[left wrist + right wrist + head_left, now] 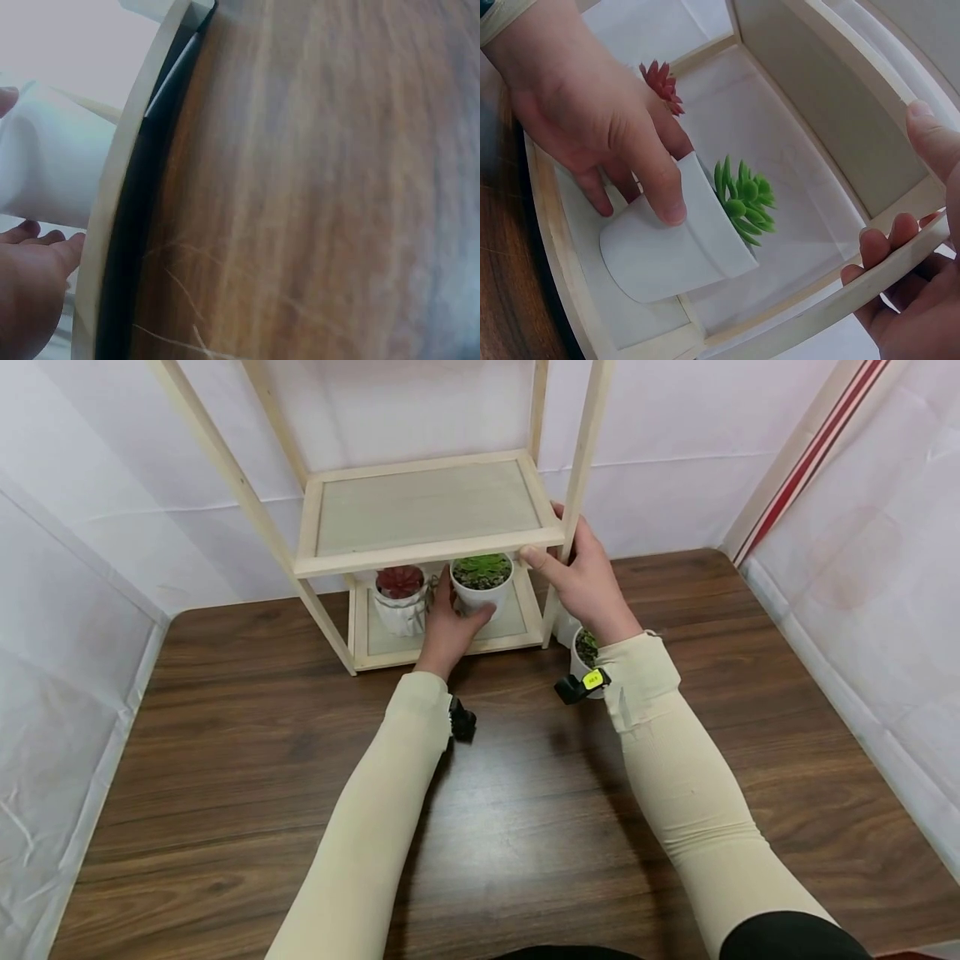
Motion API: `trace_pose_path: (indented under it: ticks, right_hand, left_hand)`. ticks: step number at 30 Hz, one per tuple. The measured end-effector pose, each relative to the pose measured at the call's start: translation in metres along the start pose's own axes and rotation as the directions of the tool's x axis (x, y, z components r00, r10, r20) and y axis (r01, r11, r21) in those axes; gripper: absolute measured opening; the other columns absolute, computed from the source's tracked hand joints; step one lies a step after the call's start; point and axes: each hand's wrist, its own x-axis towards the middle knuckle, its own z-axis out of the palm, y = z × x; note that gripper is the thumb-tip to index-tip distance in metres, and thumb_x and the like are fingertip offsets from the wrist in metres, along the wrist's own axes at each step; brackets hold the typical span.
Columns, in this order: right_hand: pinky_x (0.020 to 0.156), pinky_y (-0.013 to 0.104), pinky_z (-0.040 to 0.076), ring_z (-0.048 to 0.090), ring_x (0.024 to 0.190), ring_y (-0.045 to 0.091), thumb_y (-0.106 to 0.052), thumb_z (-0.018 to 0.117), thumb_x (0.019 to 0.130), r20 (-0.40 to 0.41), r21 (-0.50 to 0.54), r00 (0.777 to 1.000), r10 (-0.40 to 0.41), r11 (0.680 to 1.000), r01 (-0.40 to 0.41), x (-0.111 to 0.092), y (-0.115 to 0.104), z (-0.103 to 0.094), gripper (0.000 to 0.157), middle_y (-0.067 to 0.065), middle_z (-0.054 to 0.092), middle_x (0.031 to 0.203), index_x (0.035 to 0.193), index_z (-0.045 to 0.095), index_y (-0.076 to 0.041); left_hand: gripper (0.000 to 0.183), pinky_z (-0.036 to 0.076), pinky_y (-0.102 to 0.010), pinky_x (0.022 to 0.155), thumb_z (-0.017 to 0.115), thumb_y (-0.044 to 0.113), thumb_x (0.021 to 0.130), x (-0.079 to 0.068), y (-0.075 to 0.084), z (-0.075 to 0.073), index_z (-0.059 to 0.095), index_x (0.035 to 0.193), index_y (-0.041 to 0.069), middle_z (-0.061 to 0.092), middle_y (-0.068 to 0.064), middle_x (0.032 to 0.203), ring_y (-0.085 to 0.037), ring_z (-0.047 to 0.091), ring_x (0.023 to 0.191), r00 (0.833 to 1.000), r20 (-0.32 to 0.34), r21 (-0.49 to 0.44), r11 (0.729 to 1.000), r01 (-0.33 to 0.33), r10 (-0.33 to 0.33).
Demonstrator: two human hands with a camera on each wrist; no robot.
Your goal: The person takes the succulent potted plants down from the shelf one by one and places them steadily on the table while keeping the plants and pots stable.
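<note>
My left hand [446, 633] pinches a white pot with a green succulent [483, 578] between thumb and fingers, inside the lower level of a wooden shelf rack [431, 556]. In the right wrist view the green succulent's pot [667, 251] leans over the lower panel, the thumb along its side. My right hand [588, 578] grips the rack's right front post, its thumb on the corner of the upper shelf and its fingers behind the post. Left of the pinched pot, a white pot with a red succulent [403, 608] stands on the lower shelf.
Another white potted plant [585, 650] stands on the brown wood table [480, 827] beside the rack's right leg, partly hidden by the right wrist. The upper shelf [427, 506] spans just above the left hand. White sheeting [97, 468] surrounds the table on the back and sides.
</note>
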Motion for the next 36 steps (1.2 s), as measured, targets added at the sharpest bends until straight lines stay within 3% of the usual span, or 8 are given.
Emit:
trace_pose_path:
  ticks: [8,16,36]
  right_hand:
    - [0.083,0.035,0.043,0.052,0.097,0.022,-0.035,0.066,0.082,0.004,0.01,1.0,-0.018,1.0,0.018,-0.001,0.0,0.0,0.07,0.009,0.052,0.117,0.141,0.029,-0.023]
    - [0.085,0.036,0.042,0.052,0.099,0.02,-0.035,0.066,0.082,0.004,0.008,1.0,-0.014,1.0,0.014,-0.002,0.0,0.001,0.069,0.009,0.051,0.121,0.14,0.03,-0.024]
    - [0.087,0.037,0.042,0.052,0.101,0.019,-0.037,0.065,0.082,0.01,0.009,1.0,-0.002,1.0,0.002,-0.002,0.001,0.001,0.07,0.009,0.05,0.124,0.141,0.029,-0.027]
  left_hand:
    - [0.101,0.033,-0.032,0.106,0.07,0.047,0.074,0.003,0.003,0.003,0.0,0.146,0.031,0.024,-0.005,0.149,-0.016,0.028,0.136,1.0,-0.026,0.014,1.0,0.014,-0.014]
    - [0.099,0.033,-0.034,0.106,0.067,0.054,0.073,0.002,0.008,0.005,0.002,0.145,0.034,0.02,-0.002,0.149,-0.018,0.026,0.137,0.999,-0.031,0.004,1.0,0.026,-0.026]
    - [0.098,0.034,-0.034,0.105,0.069,0.051,0.073,0.002,0.011,0.003,0.009,0.145,0.024,0.027,-0.009,0.146,-0.021,0.031,0.134,0.999,-0.042,0.006,1.0,0.022,-0.022]
